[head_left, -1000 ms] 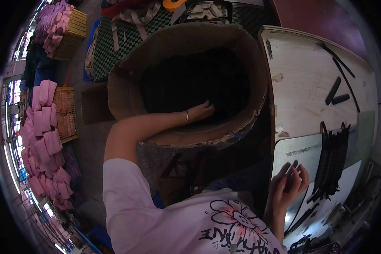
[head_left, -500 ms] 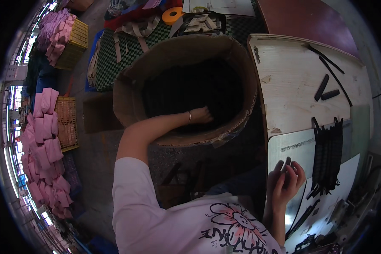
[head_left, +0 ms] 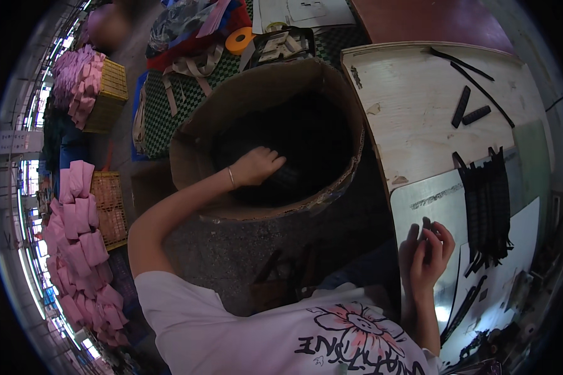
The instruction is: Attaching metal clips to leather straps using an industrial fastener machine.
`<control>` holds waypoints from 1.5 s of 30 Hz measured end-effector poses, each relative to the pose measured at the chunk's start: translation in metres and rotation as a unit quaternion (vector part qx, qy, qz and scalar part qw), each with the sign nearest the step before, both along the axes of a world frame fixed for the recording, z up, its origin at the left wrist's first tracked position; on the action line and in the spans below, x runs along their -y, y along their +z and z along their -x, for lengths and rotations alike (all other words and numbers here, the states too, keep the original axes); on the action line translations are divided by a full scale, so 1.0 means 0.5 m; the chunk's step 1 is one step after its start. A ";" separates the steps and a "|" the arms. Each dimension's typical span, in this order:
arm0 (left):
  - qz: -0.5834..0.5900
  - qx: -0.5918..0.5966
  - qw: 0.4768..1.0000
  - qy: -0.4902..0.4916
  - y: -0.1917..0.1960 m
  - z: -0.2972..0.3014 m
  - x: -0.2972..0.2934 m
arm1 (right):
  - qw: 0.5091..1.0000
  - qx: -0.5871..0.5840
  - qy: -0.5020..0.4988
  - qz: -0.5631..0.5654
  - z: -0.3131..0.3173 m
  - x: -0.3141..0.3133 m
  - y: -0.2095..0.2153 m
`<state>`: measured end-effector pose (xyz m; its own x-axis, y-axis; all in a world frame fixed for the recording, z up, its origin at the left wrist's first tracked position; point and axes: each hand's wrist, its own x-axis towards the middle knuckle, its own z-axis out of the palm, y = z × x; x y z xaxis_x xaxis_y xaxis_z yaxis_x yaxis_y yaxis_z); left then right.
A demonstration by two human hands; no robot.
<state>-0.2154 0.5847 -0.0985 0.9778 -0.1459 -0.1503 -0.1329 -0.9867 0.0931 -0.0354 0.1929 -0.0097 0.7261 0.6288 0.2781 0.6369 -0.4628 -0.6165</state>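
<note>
My left hand [head_left: 259,165] reaches down into a large round cardboard box [head_left: 191,147] and curls its fingers into the heap of black straps [head_left: 306,134] inside. My right hand [head_left: 425,253] rests upright at the near edge of a shiny metal plate [head_left: 422,200] on the white table [head_left: 413,94]. Its fingers are drawn together around something small and dark that I cannot make out. A bundle of black straps [head_left: 488,206] lies on the table just right of that hand.
Short black pieces [head_left: 469,109] lie further back on the table. Pink folded stacks [head_left: 75,231] and yellow baskets [head_left: 109,94] line the floor at left. An orange tape roll [head_left: 239,40] and a green checked mat [head_left: 169,106] sit behind the box.
My left hand has shifted left inside the box and closed into the black straps. My right hand's fingers, spread before, have drawn together.
</note>
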 end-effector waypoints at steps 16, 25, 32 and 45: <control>0.044 0.129 0.967 0.217 0.340 -0.035 -0.032 | 0.996 -0.043 -0.001 -0.080 0.001 0.007 0.014; 0.024 0.222 0.974 0.033 0.475 -0.231 0.130 | 0.942 0.281 -0.086 0.159 -0.157 0.092 0.012; 0.114 0.193 0.952 -0.209 0.344 -0.468 0.439 | 0.988 0.097 -0.081 0.085 -0.260 0.210 0.007; 0.081 0.053 0.937 -0.336 0.281 -0.659 0.586 | 0.957 0.084 -0.247 0.129 0.083 0.493 0.071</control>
